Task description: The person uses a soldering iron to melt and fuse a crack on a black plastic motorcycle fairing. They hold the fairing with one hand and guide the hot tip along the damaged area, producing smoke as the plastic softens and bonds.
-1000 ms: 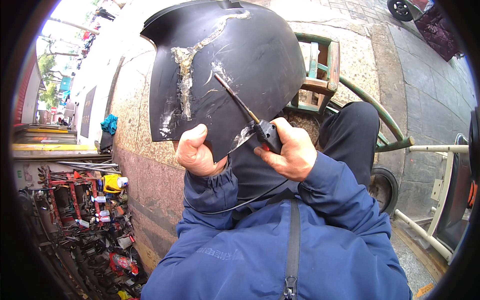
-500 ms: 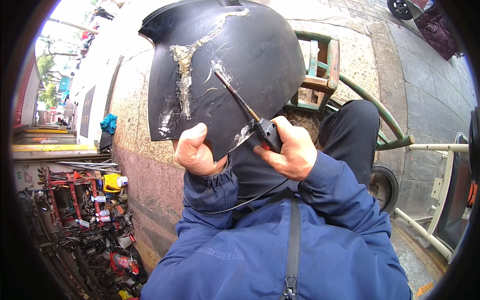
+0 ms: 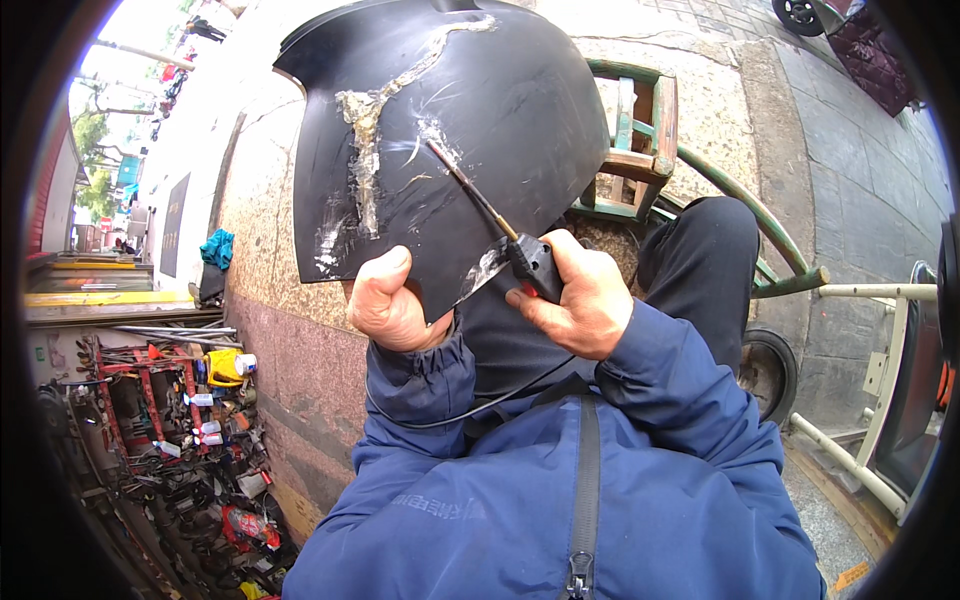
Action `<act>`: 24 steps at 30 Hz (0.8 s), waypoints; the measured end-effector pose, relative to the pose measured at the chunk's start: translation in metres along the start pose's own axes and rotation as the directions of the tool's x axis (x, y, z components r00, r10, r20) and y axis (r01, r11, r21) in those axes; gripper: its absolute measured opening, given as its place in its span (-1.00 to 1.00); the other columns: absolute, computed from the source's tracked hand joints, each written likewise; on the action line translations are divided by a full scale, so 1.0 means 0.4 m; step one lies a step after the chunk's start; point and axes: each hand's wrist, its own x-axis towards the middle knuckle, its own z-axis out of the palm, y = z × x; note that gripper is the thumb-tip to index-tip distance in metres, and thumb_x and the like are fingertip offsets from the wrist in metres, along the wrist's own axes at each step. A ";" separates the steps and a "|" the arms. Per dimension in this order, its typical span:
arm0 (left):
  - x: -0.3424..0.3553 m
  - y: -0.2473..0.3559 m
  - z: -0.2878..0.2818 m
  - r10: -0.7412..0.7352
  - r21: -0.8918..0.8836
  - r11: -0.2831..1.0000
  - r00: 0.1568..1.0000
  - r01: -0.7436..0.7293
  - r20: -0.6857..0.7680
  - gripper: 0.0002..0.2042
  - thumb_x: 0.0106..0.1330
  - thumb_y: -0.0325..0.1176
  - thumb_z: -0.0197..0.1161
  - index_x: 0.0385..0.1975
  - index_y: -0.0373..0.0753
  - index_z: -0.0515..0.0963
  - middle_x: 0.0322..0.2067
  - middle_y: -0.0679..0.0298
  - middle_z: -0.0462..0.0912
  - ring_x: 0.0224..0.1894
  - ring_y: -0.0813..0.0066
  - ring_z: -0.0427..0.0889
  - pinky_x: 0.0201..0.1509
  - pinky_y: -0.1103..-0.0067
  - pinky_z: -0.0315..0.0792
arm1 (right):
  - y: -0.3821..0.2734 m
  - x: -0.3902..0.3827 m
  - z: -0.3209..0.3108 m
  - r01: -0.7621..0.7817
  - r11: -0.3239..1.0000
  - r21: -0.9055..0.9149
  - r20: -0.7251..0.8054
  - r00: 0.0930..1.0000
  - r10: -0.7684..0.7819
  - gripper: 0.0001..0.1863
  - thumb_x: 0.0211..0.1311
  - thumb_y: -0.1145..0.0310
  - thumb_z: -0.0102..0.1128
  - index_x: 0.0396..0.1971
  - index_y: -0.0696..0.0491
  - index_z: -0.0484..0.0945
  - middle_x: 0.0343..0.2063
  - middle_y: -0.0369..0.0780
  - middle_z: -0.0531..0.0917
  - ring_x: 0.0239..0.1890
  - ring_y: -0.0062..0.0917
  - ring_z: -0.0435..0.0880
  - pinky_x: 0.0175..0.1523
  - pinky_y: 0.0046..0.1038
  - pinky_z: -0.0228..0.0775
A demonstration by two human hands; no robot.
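A curved black plastic panel [image 3: 530, 130] lies across my lap, its surface scuffed. A rough yellowish-white seam [image 3: 368, 140] branches over its left part, and whitish scrapes mark the middle. My left hand [image 3: 388, 303] grips the panel's near edge, thumb on top and the other fingers hidden underneath. In my right hand [image 3: 585, 298] is the black handle of a soldering iron [image 3: 478, 195]. Its long metal rod slants up and left to the scraped middle of the panel, where a thin wisp of smoke shows at the tip. A dark cord runs beneath my forearms.
Beyond the panel on the right stands a worn green wooden stool [image 3: 640, 165]. A small tyre [image 3: 768, 375] lies beside my knee, near a metal-framed chair [image 3: 870, 400]. Tools, bottles and parts crowd a red rack [image 3: 145, 400] at the lower left.
Smoke has appeared at the iron's tip. The panel has shifted very slightly left; both hands keep their holds in nearly the same place.
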 end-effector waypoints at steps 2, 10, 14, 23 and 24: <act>0.002 0.000 0.000 0.007 0.008 1.000 0.999 -0.007 -0.038 -0.47 0.06 -0.37 0.17 0.06 -0.53 0.53 0.04 -0.09 0.64 0.05 -0.03 0.66 0.28 0.16 0.47 | 0.001 0.001 0.000 0.011 1.000 -0.001 -0.001 1.000 -0.011 -0.60 0.14 0.39 0.43 -0.14 0.16 0.40 -0.47 0.02 0.62 -0.38 0.01 0.67 -0.27 -0.18 0.50; 0.010 0.009 -0.010 -0.093 -0.127 0.987 0.995 0.098 0.043 -0.45 0.07 -0.36 0.16 0.10 -0.53 0.50 0.07 -0.12 0.62 0.09 -0.06 0.64 0.31 0.13 0.45 | 0.003 0.004 -0.005 -0.009 1.000 -0.006 -0.012 1.000 0.009 -0.59 0.14 0.37 0.44 -0.14 0.16 0.40 -0.48 0.02 0.63 -0.37 0.01 0.68 -0.26 -0.17 0.51; 0.009 0.000 -0.010 -0.048 -0.001 0.999 0.999 0.048 -0.014 -0.44 0.07 -0.36 0.15 0.11 -0.54 0.49 0.08 -0.13 0.61 0.12 -0.07 0.62 0.32 0.12 0.43 | 0.002 0.002 -0.008 -0.037 0.999 -0.005 -0.028 0.999 0.037 -0.59 0.14 0.37 0.44 -0.14 0.16 0.40 -0.48 0.02 0.63 -0.37 0.01 0.68 -0.26 -0.18 0.51; 0.013 -0.011 -0.030 -0.002 0.047 0.999 0.999 0.000 0.041 -0.42 0.06 -0.37 0.15 0.13 -0.55 0.48 0.10 -0.14 0.60 0.13 -0.08 0.61 0.34 0.12 0.42 | -0.005 0.000 -0.006 0.036 0.999 -0.009 0.001 0.999 -0.036 -0.58 0.13 0.38 0.44 -0.13 0.16 0.40 -0.46 0.04 0.63 -0.35 0.03 0.68 -0.25 -0.18 0.51; 0.015 -0.013 -0.032 0.020 0.085 0.996 0.999 -0.024 0.051 -0.43 0.06 -0.37 0.15 0.13 -0.55 0.48 0.10 -0.14 0.60 0.13 -0.08 0.61 0.34 0.12 0.42 | -0.006 0.001 -0.006 0.028 1.000 -0.010 -0.015 0.999 -0.028 -0.58 0.13 0.38 0.44 -0.13 0.16 0.40 -0.46 0.04 0.63 -0.35 0.04 0.68 -0.25 -0.18 0.51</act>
